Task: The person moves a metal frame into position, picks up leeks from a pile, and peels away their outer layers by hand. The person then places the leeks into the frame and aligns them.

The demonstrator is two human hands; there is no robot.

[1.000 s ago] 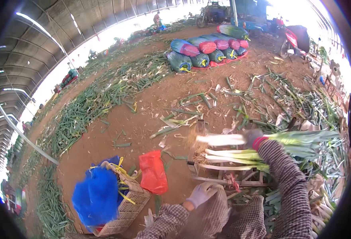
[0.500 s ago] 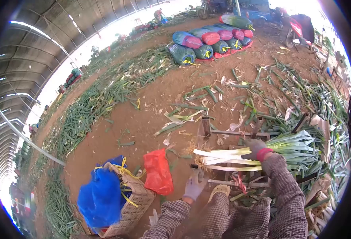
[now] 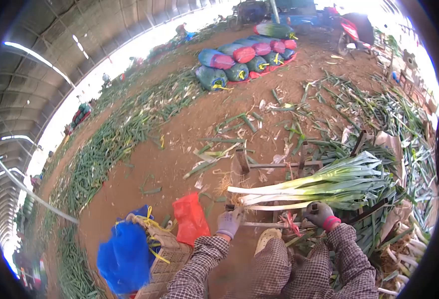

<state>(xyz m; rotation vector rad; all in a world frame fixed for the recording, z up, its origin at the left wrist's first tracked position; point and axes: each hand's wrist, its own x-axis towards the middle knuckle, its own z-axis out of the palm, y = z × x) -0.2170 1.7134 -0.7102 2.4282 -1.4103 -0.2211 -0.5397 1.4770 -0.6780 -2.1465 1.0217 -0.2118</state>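
A bunch of leeks (image 3: 299,188) lies across a low metal rack (image 3: 279,165), white stalks and roots to the left, green leaves to the right. My left hand (image 3: 229,222), in a pale glove, is at the root end, fingers bent beside the rack's front left post. My right hand (image 3: 323,216), in a dark glove with a pink cuff, is curled by a front post just below the lowest stalk. What its fingers close on is hidden. A pink-red strip (image 3: 290,223) hangs on the rack between my hands.
A plastic crate (image 3: 172,259) with blue netting (image 3: 123,259) stands at lower left, beside a red mesh bag (image 3: 190,218). Loose leeks (image 3: 403,256) are piled on the right. Packed leek bundles (image 3: 244,57) lie farther back; leaf scraps cover much of the ground.
My right hand has come off the top of the stalks and moved down to the bunch's lower edge. My left hand has risen to the root ends. The view has shifted slightly.
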